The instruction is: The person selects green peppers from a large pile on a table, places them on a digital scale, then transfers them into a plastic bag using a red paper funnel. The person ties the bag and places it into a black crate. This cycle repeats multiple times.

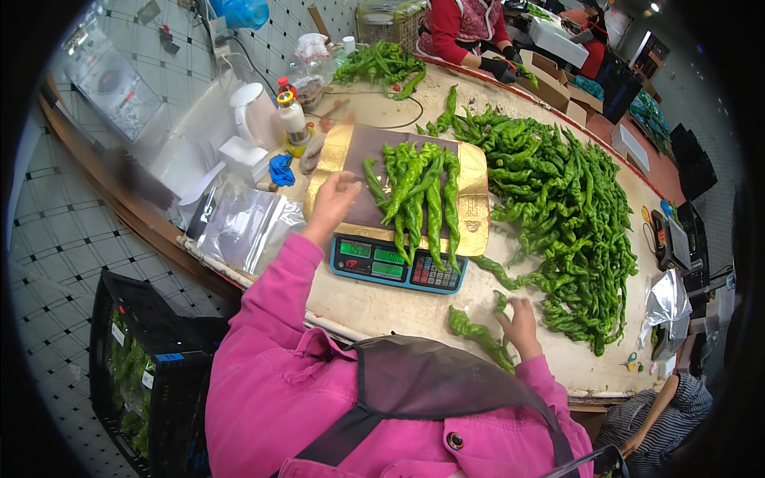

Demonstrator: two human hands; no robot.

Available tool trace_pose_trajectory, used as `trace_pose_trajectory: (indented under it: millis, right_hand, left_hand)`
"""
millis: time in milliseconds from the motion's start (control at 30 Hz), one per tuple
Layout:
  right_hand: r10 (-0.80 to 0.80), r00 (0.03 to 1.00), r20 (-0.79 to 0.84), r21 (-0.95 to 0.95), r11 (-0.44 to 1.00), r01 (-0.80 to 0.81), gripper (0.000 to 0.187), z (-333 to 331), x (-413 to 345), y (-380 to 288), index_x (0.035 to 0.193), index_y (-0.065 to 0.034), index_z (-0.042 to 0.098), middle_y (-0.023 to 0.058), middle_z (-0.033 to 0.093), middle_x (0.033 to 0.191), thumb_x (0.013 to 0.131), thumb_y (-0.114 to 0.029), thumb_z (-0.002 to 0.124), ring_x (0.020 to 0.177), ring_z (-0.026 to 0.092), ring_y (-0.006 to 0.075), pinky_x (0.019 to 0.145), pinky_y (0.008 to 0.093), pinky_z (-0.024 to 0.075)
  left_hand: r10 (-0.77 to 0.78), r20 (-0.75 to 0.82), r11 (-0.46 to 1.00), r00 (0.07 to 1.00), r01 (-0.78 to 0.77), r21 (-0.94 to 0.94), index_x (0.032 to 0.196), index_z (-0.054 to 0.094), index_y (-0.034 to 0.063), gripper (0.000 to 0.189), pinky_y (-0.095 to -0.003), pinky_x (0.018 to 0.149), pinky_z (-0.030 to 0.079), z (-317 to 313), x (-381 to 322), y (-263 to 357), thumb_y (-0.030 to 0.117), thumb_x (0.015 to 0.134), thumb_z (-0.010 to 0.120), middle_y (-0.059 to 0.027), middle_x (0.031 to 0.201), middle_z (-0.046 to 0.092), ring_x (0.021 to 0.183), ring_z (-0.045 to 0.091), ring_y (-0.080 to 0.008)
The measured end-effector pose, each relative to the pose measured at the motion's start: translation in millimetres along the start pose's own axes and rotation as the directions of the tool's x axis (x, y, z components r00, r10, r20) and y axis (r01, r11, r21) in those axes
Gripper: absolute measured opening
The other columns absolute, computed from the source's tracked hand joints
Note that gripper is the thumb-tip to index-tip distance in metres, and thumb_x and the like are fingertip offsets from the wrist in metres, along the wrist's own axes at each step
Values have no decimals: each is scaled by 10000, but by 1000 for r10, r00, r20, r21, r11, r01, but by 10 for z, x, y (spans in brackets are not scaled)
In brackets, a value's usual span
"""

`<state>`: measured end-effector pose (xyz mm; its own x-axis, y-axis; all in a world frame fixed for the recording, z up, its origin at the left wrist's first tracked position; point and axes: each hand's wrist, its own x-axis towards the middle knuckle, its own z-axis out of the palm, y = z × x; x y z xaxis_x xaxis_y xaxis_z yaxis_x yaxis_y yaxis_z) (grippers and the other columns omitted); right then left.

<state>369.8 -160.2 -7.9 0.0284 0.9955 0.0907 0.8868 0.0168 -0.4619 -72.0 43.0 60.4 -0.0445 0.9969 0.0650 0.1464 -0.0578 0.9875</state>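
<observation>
My left hand [332, 202] is at the left edge of a gold and dark-brown board [360, 156], fingers slightly apart with nothing seen in them. This board lies on a digital scale [399, 285] with lit green displays. Several long green peppers [412, 188] are heaped on it, their tips hanging over the scale's keypad. On the table, my right hand [522, 327] is over a small green pepper [500, 300], thumb and fingers apart; whether it grips the pepper is unclear. Another curled pepper [475, 330] lies just left of it.
A large pile of green peppers [556, 197] covers the table's [382, 310] right side. Bagged peppers fill a black crate [173, 382] at lower left. Plastic bags [239, 224], a white kettle [254, 113] and a jar [291, 116] stand left. A co-worker's gloved hands [502, 66] are across the table.
</observation>
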Motion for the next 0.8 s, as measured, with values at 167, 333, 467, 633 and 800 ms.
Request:
trace_pose_trajectory:
  millis: [167,333,467,633,800]
  right_hand:
    - [-267,954,-136,278,914,296,331,-177,986,-822,1099,-15,623,132,587,1071,814,-105,763,980,611,258,785,352,553]
    - [-326,944,-46,277,904,325,375,178,1975,-1666,1192,12,604,170,638,961,858,-129,702,882,667,288,747,366,546]
    - [-200,963,179,196,967,165,509,587,2449,-1896,1265,-16,581,240,673,1100,924,-391,618,1015,645,412,885,459,516]
    - [-76,988,135,412,911,14,575,702,2564,-1930,997,-20,655,230,690,932,860,-578,640,909,671,370,811,438,523]
    - [-97,995,-7,187,977,97,448,497,2513,-1831,934,-79,646,195,676,850,842,-517,651,819,657,386,731,478,530]
  left_hand:
    - [-349,102,933,931,356,-51,1439,343,17,738,-324,859,461,260,393,-372,399,910,689,-130,1239,564,1080,548,-184]
    - [-244,106,969,964,240,56,1474,336,28,778,-393,1010,393,644,598,-585,437,904,671,-175,1349,470,1211,484,-256]
    - [-86,33,996,996,85,27,1487,333,34,801,-381,1066,348,709,498,-791,440,892,682,-188,1368,355,1266,409,-287]
    - [-23,112,973,993,48,-226,1520,298,83,769,-350,1043,379,651,501,-796,375,911,668,-155,1373,321,1260,408,-245]
    - [-77,167,991,983,57,122,1549,231,105,890,-422,1118,267,734,460,-643,435,866,696,-210,1430,241,1332,283,-338]
